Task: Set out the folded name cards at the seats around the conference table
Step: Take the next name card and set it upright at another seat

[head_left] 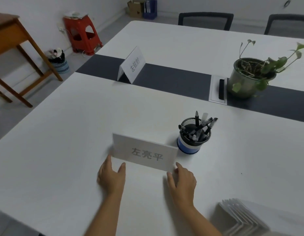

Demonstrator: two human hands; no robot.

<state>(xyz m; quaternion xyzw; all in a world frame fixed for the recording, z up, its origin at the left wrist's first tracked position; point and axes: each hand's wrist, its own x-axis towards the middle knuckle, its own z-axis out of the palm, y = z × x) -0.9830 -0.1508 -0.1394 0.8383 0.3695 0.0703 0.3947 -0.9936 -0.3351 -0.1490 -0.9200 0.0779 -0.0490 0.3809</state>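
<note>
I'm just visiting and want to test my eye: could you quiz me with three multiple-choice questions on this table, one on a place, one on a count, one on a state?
1. Where is the pen holder?
A. right of the near name card
B. on the dark strip
C. beside the plant

2. How many name cards stand upright on the table?
A. one
B. two
C. four

3. How do the hands meet the near card?
A. one at each lower corner
B. lifting it high
C. away from it

Answers: 1 A, it stands by the card's right end. 2 B, the near card and the far name card. 3 A, left hand and right hand flank it.
</note>
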